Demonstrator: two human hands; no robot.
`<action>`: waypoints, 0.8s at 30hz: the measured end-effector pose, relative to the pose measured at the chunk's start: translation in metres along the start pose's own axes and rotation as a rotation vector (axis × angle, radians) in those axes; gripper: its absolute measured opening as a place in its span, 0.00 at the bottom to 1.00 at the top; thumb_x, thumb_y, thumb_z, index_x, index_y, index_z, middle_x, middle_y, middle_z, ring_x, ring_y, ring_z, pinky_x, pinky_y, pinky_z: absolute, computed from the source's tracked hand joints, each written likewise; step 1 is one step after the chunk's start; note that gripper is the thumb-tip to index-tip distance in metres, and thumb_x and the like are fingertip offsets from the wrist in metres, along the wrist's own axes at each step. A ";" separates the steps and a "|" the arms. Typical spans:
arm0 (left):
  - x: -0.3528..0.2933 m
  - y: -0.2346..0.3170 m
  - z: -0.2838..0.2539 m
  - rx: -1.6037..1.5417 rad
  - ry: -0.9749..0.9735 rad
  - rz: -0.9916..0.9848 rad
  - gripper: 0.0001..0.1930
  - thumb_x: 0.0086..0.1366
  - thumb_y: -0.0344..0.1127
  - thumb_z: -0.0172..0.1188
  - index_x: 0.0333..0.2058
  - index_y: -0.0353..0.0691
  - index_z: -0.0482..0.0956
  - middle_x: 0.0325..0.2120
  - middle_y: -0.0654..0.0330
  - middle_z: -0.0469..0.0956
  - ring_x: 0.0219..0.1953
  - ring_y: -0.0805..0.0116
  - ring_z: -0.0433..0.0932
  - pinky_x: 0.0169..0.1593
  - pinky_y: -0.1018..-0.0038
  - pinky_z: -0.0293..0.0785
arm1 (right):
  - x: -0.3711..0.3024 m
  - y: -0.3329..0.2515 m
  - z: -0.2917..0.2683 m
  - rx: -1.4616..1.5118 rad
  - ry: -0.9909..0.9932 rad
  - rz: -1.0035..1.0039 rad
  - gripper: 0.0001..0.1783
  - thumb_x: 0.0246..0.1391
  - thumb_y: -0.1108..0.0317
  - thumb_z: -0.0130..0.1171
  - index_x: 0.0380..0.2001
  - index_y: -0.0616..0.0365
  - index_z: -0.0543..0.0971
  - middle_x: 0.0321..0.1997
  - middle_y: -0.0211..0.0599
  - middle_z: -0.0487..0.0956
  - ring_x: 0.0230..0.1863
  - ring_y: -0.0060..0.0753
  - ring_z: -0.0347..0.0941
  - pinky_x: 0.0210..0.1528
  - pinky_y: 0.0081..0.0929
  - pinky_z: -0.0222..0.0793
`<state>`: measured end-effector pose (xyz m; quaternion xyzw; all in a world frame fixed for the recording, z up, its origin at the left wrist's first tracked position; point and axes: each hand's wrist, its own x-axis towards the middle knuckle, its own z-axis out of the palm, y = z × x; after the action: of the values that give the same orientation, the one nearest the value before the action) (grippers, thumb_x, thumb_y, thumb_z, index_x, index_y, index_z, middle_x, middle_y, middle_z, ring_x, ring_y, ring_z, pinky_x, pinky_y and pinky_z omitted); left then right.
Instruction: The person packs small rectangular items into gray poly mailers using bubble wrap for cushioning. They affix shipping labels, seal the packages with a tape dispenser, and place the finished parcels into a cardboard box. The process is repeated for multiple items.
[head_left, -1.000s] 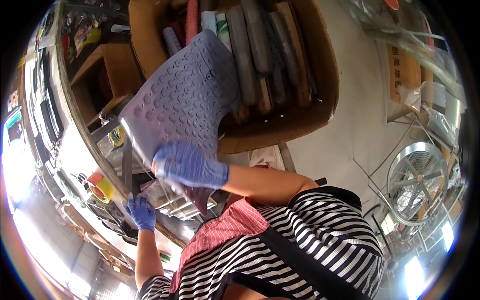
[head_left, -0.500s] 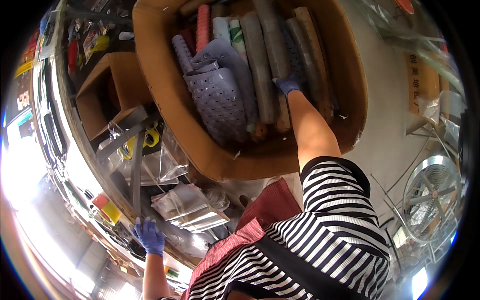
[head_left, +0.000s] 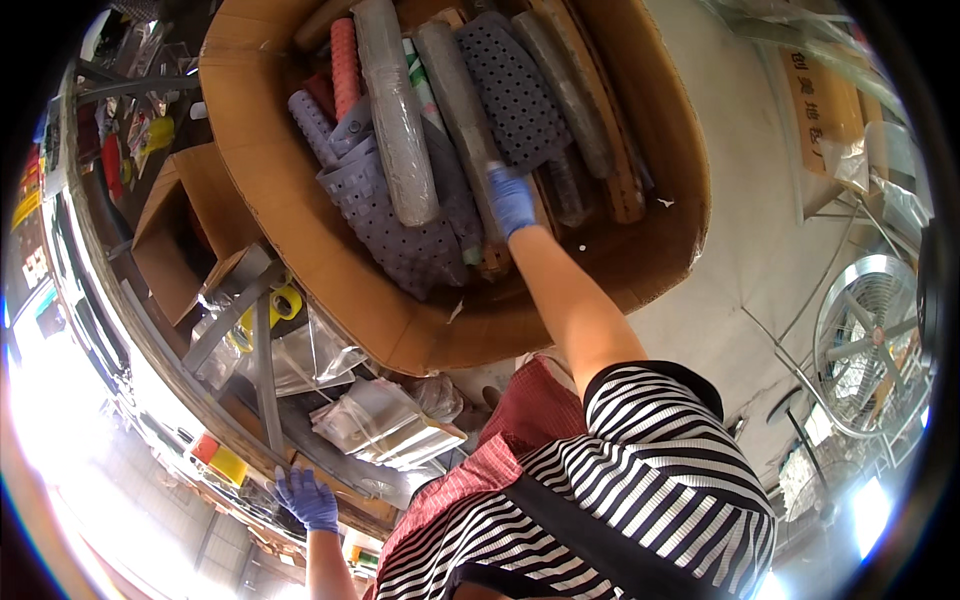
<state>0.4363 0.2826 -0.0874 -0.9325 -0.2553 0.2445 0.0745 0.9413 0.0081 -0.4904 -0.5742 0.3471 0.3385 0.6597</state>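
My right hand (head_left: pixel 512 203), in a blue glove, reaches into a large cardboard box (head_left: pixel 255 190). It is at the right edge of a grey wrapped roll (head_left: pixel 460 120), just below a dark grey perforated mat (head_left: pixel 515 100). Its fingertips are partly hidden, so I cannot tell whether they grip anything. Another film-wrapped grey roll (head_left: pixel 395 120) lies on top of a mauve-grey rolled mat (head_left: pixel 390 225) with holes. My left hand (head_left: pixel 308 498), also gloved in blue, rests with fingers spread at the worktable's edge, holding nothing.
A red roll (head_left: pixel 344 70) and more wrapped rolls (head_left: pixel 570 90) fill the box. To the left are a small open carton (head_left: pixel 165 235), yellow tape rolls (head_left: pixel 285 302), a metal table leg (head_left: pixel 265 370) and clear plastic bags (head_left: pixel 385 420). A standing fan (head_left: pixel 875 340) is at the right.
A wrapped grey roll has moved left onto the mauve-grey mat, uncovering the dark perforated mat. My right hand has let go of that roll; my left hand stays at the table edge.
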 end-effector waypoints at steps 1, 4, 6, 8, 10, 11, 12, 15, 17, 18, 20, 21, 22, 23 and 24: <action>0.011 0.013 -0.010 0.098 0.028 0.057 0.23 0.66 0.53 0.41 0.41 0.43 0.78 0.51 0.57 0.76 0.68 0.49 0.56 0.70 0.40 0.40 | 0.040 0.006 -0.019 0.035 0.191 0.088 0.27 0.64 0.52 0.52 0.52 0.66 0.76 0.52 0.49 0.79 0.52 0.42 0.76 0.50 0.38 0.70; 0.026 0.020 -0.028 0.202 0.038 0.127 0.23 0.67 0.54 0.41 0.41 0.43 0.79 0.52 0.58 0.75 0.69 0.49 0.55 0.70 0.41 0.40 | 0.123 0.038 -0.062 -0.098 0.339 0.019 0.30 0.59 0.51 0.58 0.53 0.68 0.74 0.57 0.52 0.75 0.56 0.44 0.73 0.57 0.37 0.68; 0.023 0.023 -0.025 0.176 0.007 0.086 0.23 0.68 0.55 0.41 0.41 0.44 0.79 0.52 0.58 0.75 0.69 0.51 0.54 0.71 0.42 0.39 | 0.142 0.033 -0.052 -0.166 0.545 0.111 0.38 0.53 0.46 0.62 0.56 0.68 0.72 0.59 0.55 0.74 0.56 0.48 0.72 0.59 0.40 0.66; 0.015 0.023 -0.022 0.131 -0.024 -0.001 0.23 0.68 0.55 0.42 0.42 0.44 0.79 0.53 0.59 0.75 0.70 0.52 0.53 0.71 0.44 0.37 | 0.139 0.025 -0.039 -0.147 0.603 0.139 0.41 0.50 0.43 0.64 0.56 0.68 0.72 0.58 0.56 0.74 0.56 0.51 0.73 0.59 0.42 0.65; 0.007 0.001 -0.003 0.111 0.067 0.078 0.23 0.68 0.54 0.43 0.46 0.45 0.77 0.55 0.60 0.73 0.70 0.55 0.53 0.71 0.46 0.37 | 0.123 0.021 -0.038 -0.113 0.462 0.105 0.40 0.50 0.43 0.64 0.53 0.68 0.74 0.56 0.57 0.75 0.56 0.51 0.72 0.58 0.40 0.65; 0.003 -0.008 0.002 0.101 0.107 0.116 0.22 0.68 0.54 0.43 0.47 0.45 0.77 0.56 0.60 0.73 0.70 0.56 0.53 0.72 0.48 0.37 | 0.114 0.017 -0.036 -0.104 0.384 0.090 0.39 0.49 0.43 0.64 0.52 0.69 0.75 0.55 0.57 0.76 0.57 0.50 0.72 0.58 0.39 0.65; 0.007 0.002 -0.011 0.259 0.029 0.193 0.23 0.67 0.53 0.46 0.53 0.46 0.73 0.57 0.61 0.71 0.69 0.59 0.54 0.72 0.50 0.38 | 0.097 -0.001 -0.029 -0.124 0.288 0.076 0.39 0.50 0.42 0.64 0.51 0.69 0.76 0.54 0.56 0.77 0.57 0.49 0.72 0.58 0.38 0.65; 0.001 -0.015 0.002 -0.033 -0.056 -0.009 0.21 0.67 0.50 0.47 0.53 0.46 0.74 0.58 0.61 0.71 0.69 0.60 0.54 0.72 0.52 0.38 | 0.066 -0.002 -0.002 -0.339 0.088 -0.456 0.33 0.57 0.45 0.57 0.50 0.68 0.77 0.53 0.50 0.79 0.57 0.47 0.72 0.59 0.36 0.64; -0.008 -0.015 0.011 -0.223 -0.064 -0.105 0.20 0.66 0.48 0.47 0.51 0.46 0.75 0.58 0.62 0.71 0.70 0.60 0.53 0.72 0.52 0.37 | 0.012 -0.018 0.029 -0.996 0.050 -0.664 0.25 0.63 0.52 0.51 0.49 0.66 0.78 0.52 0.48 0.79 0.54 0.50 0.74 0.57 0.36 0.66; -0.007 -0.011 0.008 -0.204 -0.055 -0.099 0.19 0.66 0.47 0.47 0.50 0.46 0.76 0.58 0.63 0.71 0.70 0.60 0.53 0.72 0.52 0.36 | -0.016 -0.025 0.045 -1.243 0.088 -0.773 0.22 0.65 0.56 0.48 0.48 0.64 0.78 0.52 0.48 0.80 0.53 0.51 0.74 0.56 0.36 0.67; 0.004 0.006 -0.005 -0.056 -0.031 -0.045 0.19 0.65 0.47 0.47 0.48 0.46 0.78 0.58 0.64 0.71 0.70 0.59 0.53 0.72 0.52 0.36 | -0.045 -0.039 0.062 -1.320 0.119 -0.821 0.20 0.65 0.58 0.47 0.47 0.61 0.79 0.50 0.48 0.80 0.51 0.52 0.75 0.54 0.37 0.68; 0.008 0.013 -0.011 0.070 -0.015 -0.005 0.18 0.65 0.47 0.47 0.46 0.46 0.78 0.58 0.64 0.71 0.70 0.58 0.52 0.73 0.52 0.36 | -0.057 -0.050 0.067 -1.304 0.043 -0.768 0.20 0.65 0.58 0.47 0.47 0.60 0.79 0.49 0.48 0.80 0.50 0.51 0.75 0.53 0.37 0.68; 0.010 0.012 -0.012 0.092 0.009 0.032 0.19 0.65 0.47 0.46 0.45 0.46 0.79 0.57 0.64 0.72 0.70 0.57 0.52 0.72 0.51 0.36 | -0.063 -0.058 0.069 -1.282 -0.036 -0.715 0.20 0.64 0.58 0.48 0.48 0.60 0.79 0.48 0.48 0.80 0.49 0.51 0.75 0.52 0.38 0.68; 0.011 0.010 -0.012 0.113 0.032 0.067 0.19 0.65 0.48 0.46 0.45 0.45 0.79 0.56 0.64 0.73 0.70 0.57 0.52 0.72 0.50 0.36 | -0.063 -0.058 0.070 -1.264 -0.007 -0.777 0.19 0.63 0.57 0.48 0.47 0.59 0.79 0.47 0.48 0.80 0.49 0.50 0.75 0.52 0.38 0.68; 0.012 0.009 -0.013 0.135 0.055 0.101 0.19 0.65 0.49 0.45 0.44 0.45 0.79 0.55 0.64 0.73 0.70 0.56 0.52 0.72 0.49 0.36 | -0.061 -0.055 0.070 -1.246 0.021 -0.839 0.19 0.63 0.57 0.49 0.46 0.59 0.79 0.46 0.48 0.80 0.48 0.49 0.75 0.52 0.39 0.68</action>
<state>0.4555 0.2811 -0.0832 -0.9434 -0.1886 0.2387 0.1317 0.9599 0.0688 -0.4031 -0.9287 -0.1503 0.1870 0.2827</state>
